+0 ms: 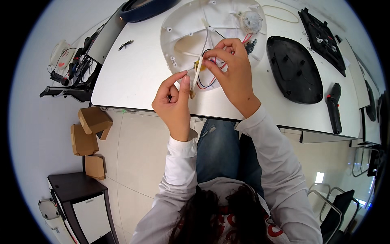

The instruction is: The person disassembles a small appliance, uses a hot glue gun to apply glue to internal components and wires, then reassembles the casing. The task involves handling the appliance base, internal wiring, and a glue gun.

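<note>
Several boxes [84, 140] on the floor [136, 154] beside the white table [130, 73]; right hand [231, 69] pinches a strip [197, 72], left hand [174, 97] grip, can't tell!

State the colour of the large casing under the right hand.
The casing is white, best seen in the head view.

Brown cardboard boxes [84, 139] are located left of the desk [126, 77], near a dark-topped cabinet [87, 211]; a metal-framed chair [340, 210] stands lower right.
</note>
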The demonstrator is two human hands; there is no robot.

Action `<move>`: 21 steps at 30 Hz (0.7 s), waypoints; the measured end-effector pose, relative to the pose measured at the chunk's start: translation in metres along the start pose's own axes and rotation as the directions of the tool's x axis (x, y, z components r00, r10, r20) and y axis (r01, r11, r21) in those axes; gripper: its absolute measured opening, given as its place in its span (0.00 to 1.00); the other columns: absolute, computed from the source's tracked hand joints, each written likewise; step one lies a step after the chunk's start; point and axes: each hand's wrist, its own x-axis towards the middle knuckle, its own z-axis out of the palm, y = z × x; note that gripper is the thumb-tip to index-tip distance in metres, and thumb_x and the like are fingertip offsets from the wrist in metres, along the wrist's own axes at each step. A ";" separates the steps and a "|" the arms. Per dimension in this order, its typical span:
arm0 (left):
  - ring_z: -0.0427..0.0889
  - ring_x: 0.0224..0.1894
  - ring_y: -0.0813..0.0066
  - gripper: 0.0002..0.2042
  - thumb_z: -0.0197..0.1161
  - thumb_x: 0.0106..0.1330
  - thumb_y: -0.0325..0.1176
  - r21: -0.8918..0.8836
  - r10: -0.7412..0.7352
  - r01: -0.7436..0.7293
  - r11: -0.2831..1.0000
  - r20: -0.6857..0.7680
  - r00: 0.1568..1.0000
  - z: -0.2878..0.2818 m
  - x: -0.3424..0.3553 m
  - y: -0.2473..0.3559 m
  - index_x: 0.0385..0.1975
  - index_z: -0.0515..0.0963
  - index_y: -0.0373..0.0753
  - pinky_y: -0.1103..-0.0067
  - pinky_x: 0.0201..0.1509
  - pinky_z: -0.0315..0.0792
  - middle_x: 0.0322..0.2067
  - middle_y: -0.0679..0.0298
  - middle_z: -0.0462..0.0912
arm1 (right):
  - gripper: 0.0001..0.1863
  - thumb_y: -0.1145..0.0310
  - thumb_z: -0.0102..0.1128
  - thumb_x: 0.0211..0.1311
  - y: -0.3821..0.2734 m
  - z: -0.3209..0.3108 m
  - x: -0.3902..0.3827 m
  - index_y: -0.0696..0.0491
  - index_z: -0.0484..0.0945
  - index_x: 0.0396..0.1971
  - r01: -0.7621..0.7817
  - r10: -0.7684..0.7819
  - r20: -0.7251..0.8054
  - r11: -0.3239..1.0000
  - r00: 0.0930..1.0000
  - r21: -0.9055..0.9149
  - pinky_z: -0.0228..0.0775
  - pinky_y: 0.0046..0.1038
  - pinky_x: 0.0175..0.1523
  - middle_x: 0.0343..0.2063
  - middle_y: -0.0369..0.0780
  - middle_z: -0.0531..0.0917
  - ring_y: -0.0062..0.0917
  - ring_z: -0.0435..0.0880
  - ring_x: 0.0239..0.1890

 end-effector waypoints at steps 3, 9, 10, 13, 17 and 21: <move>0.51 0.19 0.90 0.06 0.65 0.58 0.25 0.146 0.046 -0.044 0.988 -0.011 0.999 0.001 -0.010 0.016 0.35 0.82 0.34 0.88 0.24 0.46 0.15 0.79 0.53 | 0.06 0.68 0.69 0.46 0.004 0.002 -0.001 0.47 0.83 0.26 -0.014 0.013 0.002 0.999 1.000 0.037 0.66 0.28 0.42 0.34 0.33 0.71 0.26 0.70 0.37; 0.50 0.16 0.89 0.09 0.69 0.52 0.23 0.296 0.290 -0.323 0.899 0.149 0.945 0.014 -0.041 0.014 0.34 0.83 0.36 0.86 0.21 0.42 0.12 0.76 0.54 | 0.05 0.69 0.68 0.47 0.004 0.006 -0.003 0.47 0.82 0.26 -0.015 0.013 0.018 0.997 1.000 0.072 0.67 0.28 0.43 0.35 0.33 0.72 0.26 0.71 0.37; 0.50 0.16 0.88 0.08 0.69 0.54 0.25 0.319 0.276 -0.302 0.898 0.126 0.953 0.020 -0.038 0.009 0.35 0.83 0.37 0.85 0.20 0.43 0.12 0.75 0.53 | 0.05 0.69 0.68 0.47 0.004 0.005 -0.003 0.47 0.82 0.26 -0.016 0.015 0.018 0.997 1.000 0.072 0.67 0.28 0.43 0.35 0.33 0.72 0.26 0.71 0.37; 0.50 0.16 0.87 0.07 0.67 0.56 0.27 0.422 0.147 -0.149 0.894 0.038 0.988 0.030 -0.025 0.002 0.34 0.83 0.38 0.84 0.20 0.44 0.11 0.75 0.53 | 0.04 0.68 0.68 0.47 0.005 0.004 -0.003 0.46 0.82 0.26 -0.031 0.030 0.021 0.997 0.999 0.070 0.67 0.28 0.41 0.35 0.32 0.72 0.26 0.72 0.37; 0.55 0.12 0.83 0.06 0.65 0.58 0.31 0.523 0.086 -0.086 0.848 0.024 0.996 0.028 -0.018 0.009 0.33 0.83 0.38 0.81 0.17 0.51 0.08 0.69 0.60 | 0.04 0.68 0.67 0.48 0.006 0.004 -0.005 0.46 0.82 0.26 -0.022 0.021 0.007 0.997 1.000 0.075 0.68 0.28 0.40 0.35 0.32 0.72 0.26 0.72 0.36; 0.53 0.14 0.84 0.07 0.65 0.59 0.31 0.375 -0.004 0.019 0.927 -0.041 0.999 0.030 -0.011 0.005 0.34 0.83 0.37 0.81 0.19 0.49 0.09 0.73 0.55 | 0.04 0.68 0.67 0.48 0.002 0.006 -0.004 0.46 0.82 0.26 -0.005 0.004 0.004 0.997 1.000 0.071 0.68 0.27 0.40 0.35 0.32 0.72 0.26 0.72 0.36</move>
